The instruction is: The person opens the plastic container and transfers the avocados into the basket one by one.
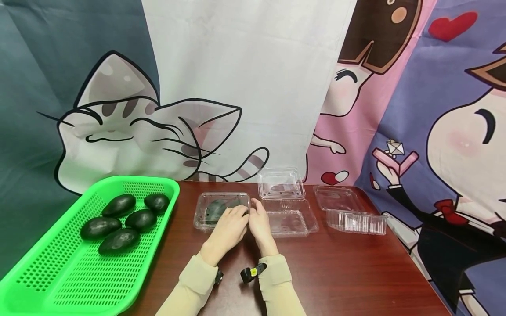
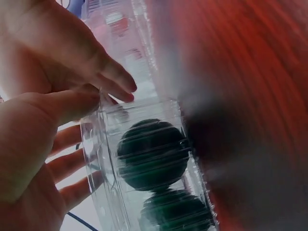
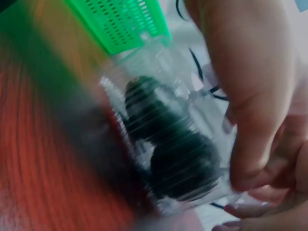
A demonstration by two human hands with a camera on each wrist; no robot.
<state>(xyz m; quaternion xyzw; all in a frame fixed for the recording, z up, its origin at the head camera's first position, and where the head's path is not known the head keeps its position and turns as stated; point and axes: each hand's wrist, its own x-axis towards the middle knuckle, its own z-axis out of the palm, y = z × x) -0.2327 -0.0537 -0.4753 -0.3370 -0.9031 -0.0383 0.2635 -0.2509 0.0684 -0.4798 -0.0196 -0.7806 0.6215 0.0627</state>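
A clear plastic clamshell box (image 1: pixel 200 210) sits on the table, its lid down, with dark avocados (image 2: pixel 153 155) inside. My left hand (image 1: pixel 233 221) lies across the right part of its lid. In the left wrist view, the left thumb (image 2: pixel 79 102) is at the lid's corner and the other fingers spread over the top. My right hand (image 1: pixel 261 226) holds the box's right end. Its thumb (image 3: pixel 248 168) points down by the near corner in the right wrist view. Both hands' fingers meet at that end, partly hiding one another.
On the left, a green plastic basket (image 1: pixel 158 250) holds several avocados (image 1: pixel 120 241). An open clamshell box (image 1: pixel 288 219) stands just right of my hands, its lid raised behind. Another open clamshell box (image 1: pixel 356 221) lies farther right. A cartoon curtain (image 1: pixel 253 87) hangs behind the brown table (image 1: pixel 340 272).
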